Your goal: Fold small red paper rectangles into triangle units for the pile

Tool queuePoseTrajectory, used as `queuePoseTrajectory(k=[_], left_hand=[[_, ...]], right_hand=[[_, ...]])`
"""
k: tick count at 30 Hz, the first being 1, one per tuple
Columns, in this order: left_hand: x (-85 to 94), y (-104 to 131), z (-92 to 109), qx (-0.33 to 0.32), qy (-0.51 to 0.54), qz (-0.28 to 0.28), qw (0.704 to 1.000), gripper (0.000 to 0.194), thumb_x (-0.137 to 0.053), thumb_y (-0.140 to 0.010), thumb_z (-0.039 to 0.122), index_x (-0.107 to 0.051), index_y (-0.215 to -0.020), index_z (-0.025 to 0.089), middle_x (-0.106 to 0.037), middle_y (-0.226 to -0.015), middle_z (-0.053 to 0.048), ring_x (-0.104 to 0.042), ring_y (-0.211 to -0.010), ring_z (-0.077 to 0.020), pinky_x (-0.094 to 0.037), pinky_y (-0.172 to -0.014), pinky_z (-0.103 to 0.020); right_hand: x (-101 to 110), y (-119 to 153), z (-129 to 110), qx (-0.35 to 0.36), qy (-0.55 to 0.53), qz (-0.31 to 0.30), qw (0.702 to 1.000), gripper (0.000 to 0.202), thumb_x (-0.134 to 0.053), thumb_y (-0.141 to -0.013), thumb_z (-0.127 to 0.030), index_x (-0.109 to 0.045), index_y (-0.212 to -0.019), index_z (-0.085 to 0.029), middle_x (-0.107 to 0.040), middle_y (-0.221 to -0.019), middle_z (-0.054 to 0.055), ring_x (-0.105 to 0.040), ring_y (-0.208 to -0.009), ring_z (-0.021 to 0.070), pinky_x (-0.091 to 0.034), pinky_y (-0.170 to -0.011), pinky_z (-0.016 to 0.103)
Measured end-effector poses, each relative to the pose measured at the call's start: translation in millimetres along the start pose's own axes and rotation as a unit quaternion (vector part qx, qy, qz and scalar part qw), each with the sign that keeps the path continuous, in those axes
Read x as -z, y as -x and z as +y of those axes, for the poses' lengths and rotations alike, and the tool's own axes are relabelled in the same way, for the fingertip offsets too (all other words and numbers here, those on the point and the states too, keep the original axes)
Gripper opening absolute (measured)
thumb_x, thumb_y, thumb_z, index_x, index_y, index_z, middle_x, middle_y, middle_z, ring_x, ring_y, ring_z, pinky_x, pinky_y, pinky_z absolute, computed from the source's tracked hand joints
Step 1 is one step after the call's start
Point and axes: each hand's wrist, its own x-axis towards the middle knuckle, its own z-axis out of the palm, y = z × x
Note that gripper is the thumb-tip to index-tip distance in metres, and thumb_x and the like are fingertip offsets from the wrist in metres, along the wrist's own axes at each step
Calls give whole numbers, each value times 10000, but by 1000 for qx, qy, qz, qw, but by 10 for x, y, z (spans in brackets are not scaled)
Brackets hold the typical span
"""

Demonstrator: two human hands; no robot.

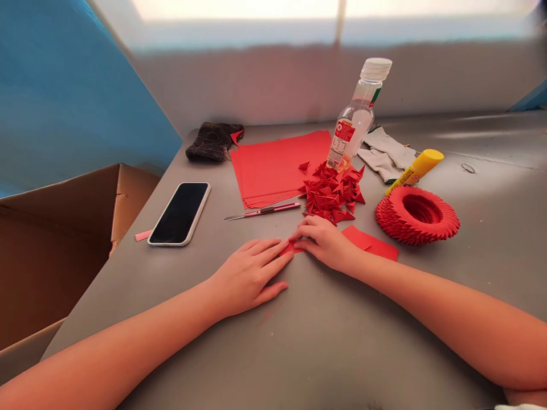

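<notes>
My left hand [250, 274] lies flat on the grey table [299, 341], its fingertips pressing a small red paper piece [292, 247]. My right hand [325, 242] pinches the same piece from the other side; most of the piece is hidden under the fingers. Just behind the hands lies a pile of several folded red paper triangles [333, 196]. Small red paper slips [371, 242] lie beside my right wrist. A ring built of red folded units [417, 214] sits to the right.
A stack of red sheets [277, 166], a pink utility knife [262, 211], a phone [180, 213], a tilted clear bottle [356, 117], a yellow glue stick [416, 169], white gloves [387, 154], a dark cloth [213, 141]. An open cardboard box [55, 245] stands left of the table.
</notes>
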Motion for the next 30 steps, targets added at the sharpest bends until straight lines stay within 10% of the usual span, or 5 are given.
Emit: queuePoseTrajectory(k=[12,30], left_hand=[[-3,2,61,14,-2,1,1000,510,-365,-882,413,-381,-1308,132,-404,-1354,-123,-375,-1215,-271,-335,-974,-426],[-5,-21,72,18,-4,8,1000,537,-358,-879,437,-397,-1282,85,-499,-1255,-135,-417,-1155,-282,-335,-944,-427]], right_hand=[[-16,45,-24,16,18,23,999,144,-556,-824,-207,-609,-703,-148,-555,-802,48,-486,-772,159,-409,-711,285],[-45,31,22,35,56,16,998,171,-559,-828,-248,-671,-958,-243,-555,-843,47,-486,-784,159,-385,-709,289]])
